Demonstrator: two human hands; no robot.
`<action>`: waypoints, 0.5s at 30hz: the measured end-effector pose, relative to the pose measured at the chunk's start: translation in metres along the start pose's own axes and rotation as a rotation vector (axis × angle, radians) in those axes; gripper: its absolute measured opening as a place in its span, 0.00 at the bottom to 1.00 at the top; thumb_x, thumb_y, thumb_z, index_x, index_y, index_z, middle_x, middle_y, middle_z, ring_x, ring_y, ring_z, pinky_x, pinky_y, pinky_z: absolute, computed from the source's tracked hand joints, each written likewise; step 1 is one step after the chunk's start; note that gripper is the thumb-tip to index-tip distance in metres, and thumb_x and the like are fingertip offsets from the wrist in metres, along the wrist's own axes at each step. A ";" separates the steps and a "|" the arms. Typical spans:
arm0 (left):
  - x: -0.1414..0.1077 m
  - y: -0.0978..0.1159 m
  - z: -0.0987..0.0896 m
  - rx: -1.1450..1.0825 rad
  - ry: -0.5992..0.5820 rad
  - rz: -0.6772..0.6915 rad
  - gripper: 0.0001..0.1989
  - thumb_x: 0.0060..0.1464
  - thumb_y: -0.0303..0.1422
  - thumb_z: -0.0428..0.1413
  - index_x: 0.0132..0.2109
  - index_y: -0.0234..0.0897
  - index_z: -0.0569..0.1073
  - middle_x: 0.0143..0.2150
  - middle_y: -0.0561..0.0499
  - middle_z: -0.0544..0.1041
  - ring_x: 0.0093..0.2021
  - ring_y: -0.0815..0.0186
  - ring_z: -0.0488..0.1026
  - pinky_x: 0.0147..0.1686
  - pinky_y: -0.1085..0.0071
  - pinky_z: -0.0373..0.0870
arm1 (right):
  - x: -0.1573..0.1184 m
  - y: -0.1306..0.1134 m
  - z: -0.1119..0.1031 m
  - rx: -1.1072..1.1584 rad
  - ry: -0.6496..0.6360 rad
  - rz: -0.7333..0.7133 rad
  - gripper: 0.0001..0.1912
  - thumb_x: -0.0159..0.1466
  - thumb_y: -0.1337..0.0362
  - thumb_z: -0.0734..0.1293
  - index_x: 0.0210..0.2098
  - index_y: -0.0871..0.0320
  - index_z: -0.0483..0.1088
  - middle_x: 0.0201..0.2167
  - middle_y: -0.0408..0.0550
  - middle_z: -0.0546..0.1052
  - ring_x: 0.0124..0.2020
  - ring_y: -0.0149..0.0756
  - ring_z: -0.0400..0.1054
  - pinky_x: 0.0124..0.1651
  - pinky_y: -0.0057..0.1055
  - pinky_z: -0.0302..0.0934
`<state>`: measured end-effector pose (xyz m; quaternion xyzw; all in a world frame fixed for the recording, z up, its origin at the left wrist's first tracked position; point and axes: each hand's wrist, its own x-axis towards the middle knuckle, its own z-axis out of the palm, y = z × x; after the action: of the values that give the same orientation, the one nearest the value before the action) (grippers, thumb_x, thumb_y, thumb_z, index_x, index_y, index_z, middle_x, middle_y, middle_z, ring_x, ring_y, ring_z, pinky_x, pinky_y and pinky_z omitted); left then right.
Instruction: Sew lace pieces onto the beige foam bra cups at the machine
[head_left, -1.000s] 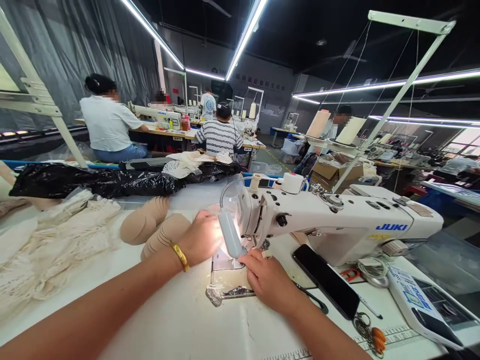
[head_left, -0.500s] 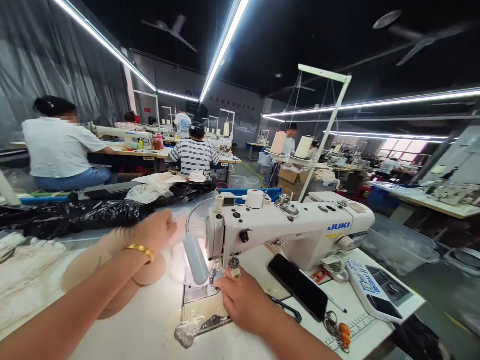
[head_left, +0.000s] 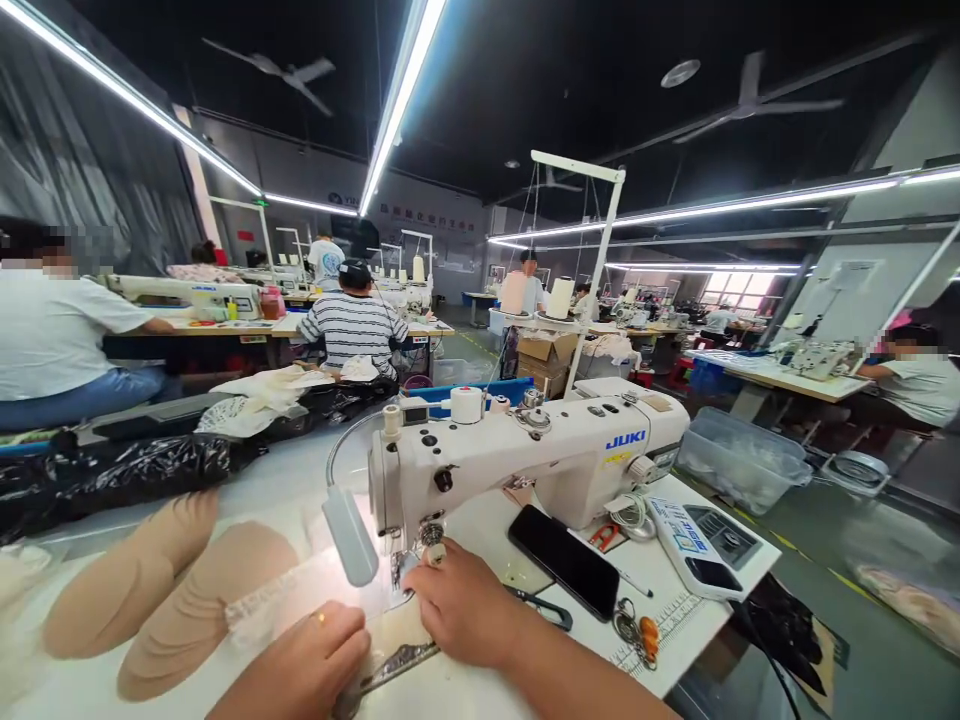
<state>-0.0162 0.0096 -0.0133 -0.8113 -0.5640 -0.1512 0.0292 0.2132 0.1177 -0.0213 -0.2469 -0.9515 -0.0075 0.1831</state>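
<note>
My left hand [head_left: 307, 655], a ring on one finger, is closed at the near edge of a sheer white lace fabric [head_left: 262, 598], left of the needle area. The fingertips are partly hidden. By the presser foot [head_left: 399, 575] of the white sewing machine [head_left: 480, 445], my right hand [head_left: 461, 605] is closed with thumb and forefinger together; whatever lies in that pinch is hidden. Stacks of beige oval pads [head_left: 202, 600] lie on the table left of the lace. A grey lamp [head_left: 351, 535] lights the sewing spot.
Right of my right hand lie a black phone [head_left: 564, 562], dark-handled scissors [head_left: 541, 608], a pen and keys with an orange charm [head_left: 648, 640]. A control box [head_left: 697, 550] sits at the table's right end. Black plastic bags [head_left: 150, 480] lie behind the pads. Several people sit at other machines.
My left hand has come down from above the pads towards me, to the lace near the needle. My right hand stays by the presser foot. The view has turned right.
</note>
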 end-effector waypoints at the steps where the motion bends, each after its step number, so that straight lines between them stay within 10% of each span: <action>1: 0.006 0.011 -0.004 0.045 -0.106 0.004 0.13 0.52 0.19 0.51 0.32 0.42 0.74 0.39 0.52 0.79 0.39 0.62 0.76 0.41 0.69 0.73 | -0.001 -0.001 -0.001 0.015 -0.001 0.009 0.09 0.64 0.69 0.63 0.43 0.54 0.71 0.36 0.48 0.73 0.40 0.43 0.64 0.40 0.33 0.56; 4: 0.028 0.029 -0.020 0.106 -0.234 -0.023 0.11 0.54 0.18 0.52 0.30 0.38 0.71 0.36 0.48 0.77 0.35 0.60 0.74 0.38 0.67 0.71 | -0.004 -0.002 -0.003 0.095 -0.010 0.037 0.11 0.64 0.73 0.63 0.43 0.55 0.72 0.38 0.49 0.73 0.41 0.43 0.64 0.40 0.33 0.55; 10: 0.038 0.028 -0.023 -0.024 0.024 -0.097 0.09 0.61 0.23 0.51 0.35 0.39 0.73 0.33 0.50 0.74 0.33 0.61 0.71 0.34 0.68 0.68 | -0.008 -0.003 -0.007 0.201 -0.026 0.051 0.12 0.66 0.74 0.61 0.44 0.55 0.72 0.35 0.47 0.71 0.37 0.41 0.63 0.37 0.32 0.51; 15: 0.035 0.026 -0.021 -0.056 -0.020 -0.044 0.10 0.61 0.23 0.52 0.32 0.38 0.72 0.36 0.50 0.76 0.35 0.62 0.71 0.33 0.70 0.66 | -0.007 -0.003 -0.011 0.186 -0.053 0.064 0.13 0.66 0.74 0.62 0.45 0.54 0.72 0.33 0.46 0.69 0.35 0.40 0.60 0.35 0.31 0.49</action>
<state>0.0141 0.0273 0.0190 -0.8008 -0.5774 -0.1593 -0.0026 0.2213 0.1102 -0.0133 -0.2591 -0.9443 0.0933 0.1801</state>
